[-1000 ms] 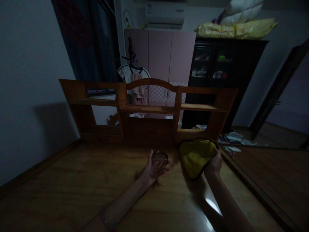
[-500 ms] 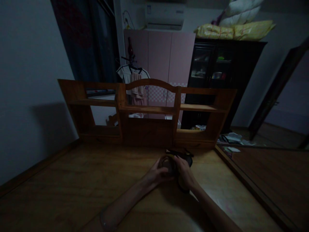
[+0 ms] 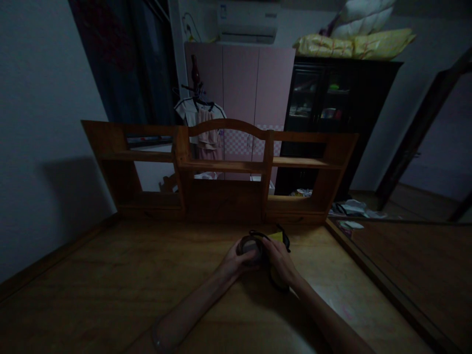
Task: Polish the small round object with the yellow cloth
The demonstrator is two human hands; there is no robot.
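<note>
Over the wooden table, my left hand [image 3: 236, 259] is closed around the left side of a dark round-rimmed object [image 3: 251, 247] with a greyish face; its thumb lies across the front. My right hand [image 3: 279, 259] grips the right side of this object, fingers bent at its rim. A black strap-like piece loops over the top. Behind and under my right hand shows a black and yellow piece [image 3: 276, 237], with a dark curved edge below the palm. Whether these parts are one object cannot be made out in the dim light.
The wooden tabletop [image 3: 177, 275] has a raised edge [image 3: 368, 275] on the right. A wooden shelf unit [image 3: 224, 167] with open compartments stands along its back. Beyond are a pink wardrobe [image 3: 239, 83], a black cabinet [image 3: 354, 108] and hanging clothes [image 3: 206, 123].
The black strap now stands up in a loop, and more of the yellow piece shows behind my right hand. Both hands keep their grip; the view has shifted slightly.
</note>
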